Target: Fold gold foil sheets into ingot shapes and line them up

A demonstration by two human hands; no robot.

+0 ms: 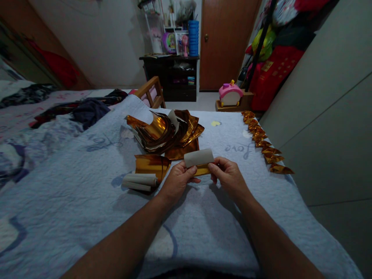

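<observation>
Both my hands hold one sheet of gold foil paper (199, 158) just above the bed, its pale back curled over at the top and a gold strip showing below. My left hand (179, 180) pinches the sheet's left end between thumb and fingers. At the right end, my right hand (228, 174) grips it the same way. Left of my hands lie a flat gold foil sheet (149, 164) and a rolled sheet (139, 181) with its pale side out. Beyond them spreads a loose pile of curved gold foil sheets (158, 130).
A row of folded gold foil pieces (260, 141) runs along the bed's right edge. The bed carries a light blue cover (95, 209). Dark clothes (90, 112) lie at the far left. A wooden chair (151, 93) and a pink toy (230, 94) stand past the far edge.
</observation>
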